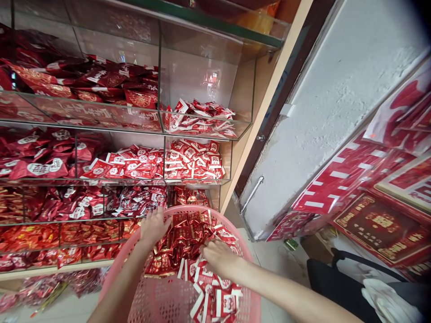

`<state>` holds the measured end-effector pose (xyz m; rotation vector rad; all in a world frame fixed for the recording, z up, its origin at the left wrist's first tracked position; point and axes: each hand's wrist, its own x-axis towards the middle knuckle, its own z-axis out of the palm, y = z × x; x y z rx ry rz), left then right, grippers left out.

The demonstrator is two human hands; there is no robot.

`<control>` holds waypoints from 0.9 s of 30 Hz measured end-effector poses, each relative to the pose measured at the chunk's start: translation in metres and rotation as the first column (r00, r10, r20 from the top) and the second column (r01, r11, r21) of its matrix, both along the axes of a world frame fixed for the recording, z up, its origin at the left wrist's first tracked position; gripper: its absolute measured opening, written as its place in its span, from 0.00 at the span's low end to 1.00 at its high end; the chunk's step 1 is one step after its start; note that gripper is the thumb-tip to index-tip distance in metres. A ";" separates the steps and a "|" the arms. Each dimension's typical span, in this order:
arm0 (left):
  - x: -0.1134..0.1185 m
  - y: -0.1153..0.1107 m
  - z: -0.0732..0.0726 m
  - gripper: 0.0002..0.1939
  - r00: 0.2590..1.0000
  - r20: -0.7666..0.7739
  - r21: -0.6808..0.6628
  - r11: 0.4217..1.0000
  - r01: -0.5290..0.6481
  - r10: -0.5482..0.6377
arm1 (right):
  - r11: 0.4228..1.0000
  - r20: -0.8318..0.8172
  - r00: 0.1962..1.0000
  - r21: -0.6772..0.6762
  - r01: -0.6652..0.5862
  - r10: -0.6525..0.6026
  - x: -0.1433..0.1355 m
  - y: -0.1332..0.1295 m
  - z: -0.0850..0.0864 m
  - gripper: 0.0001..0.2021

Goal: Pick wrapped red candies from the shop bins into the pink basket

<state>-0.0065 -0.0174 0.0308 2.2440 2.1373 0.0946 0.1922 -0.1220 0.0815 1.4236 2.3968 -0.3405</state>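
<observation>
Red-and-white packets [227, 303] inside pink basket [158, 298], touching dark red packets [183, 235]. My right hand [220, 259] among basket's packets, fingers curled; cannot tell if pinching. Left hand [154, 229] over basket's far-left rim, fingers loosely spread. Careless stirring could mix kinds; leaning could tip basket.

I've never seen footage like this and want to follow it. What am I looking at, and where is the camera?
There is no machine here: these are a person's two bare hands, and the single picture comes from a camera worn on their head, looking forward and down. The left hand is by the rim of a pink basket. The right hand reaches in among packets; whether it grips one is hidden. Inside lie red-and-gold packets and red-and-white packets. Beyond stands a shelving unit with glass-fronted compartments holding more small packets.
</observation>
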 end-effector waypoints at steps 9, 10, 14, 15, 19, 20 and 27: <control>0.000 0.000 0.000 0.29 1.000 0.016 0.001 1.000 -0.015 0.015 | 0.990 -0.003 0.999 0.134 0.045 -0.045 -0.007 0.001 -0.020 0.12; 0.000 0.000 0.000 0.29 1.000 0.016 -0.001 1.000 -0.013 0.013 | 0.989 -0.005 0.999 0.142 0.046 -0.046 -0.007 0.001 -0.023 0.12; -0.001 0.001 -0.002 0.31 1.000 0.016 0.003 1.000 -0.004 0.004 | 0.981 -0.026 0.999 0.186 0.050 -0.046 -0.010 -0.001 -0.030 0.12; -0.001 0.001 -0.003 0.31 1.000 0.016 0.011 1.000 -0.002 0.001 | 0.980 -0.021 0.999 0.193 0.049 -0.046 -0.011 -0.001 -0.031 0.12; -0.002 0.001 -0.005 0.29 1.000 0.010 0.038 0.999 0.008 -0.008 | 0.976 0.041 0.999 0.220 0.002 -0.011 -0.015 0.000 -0.037 0.11; -0.002 0.001 -0.005 0.28 1.000 0.011 0.041 0.999 0.011 -0.012 | 0.974 0.055 0.998 0.225 -0.006 -0.007 -0.016 0.000 -0.038 0.11; -0.001 0.001 -0.003 0.28 1.000 0.012 0.026 1.000 -0.006 0.005 | 0.974 0.016 0.998 0.219 0.055 -0.060 -0.015 -0.001 -0.041 0.10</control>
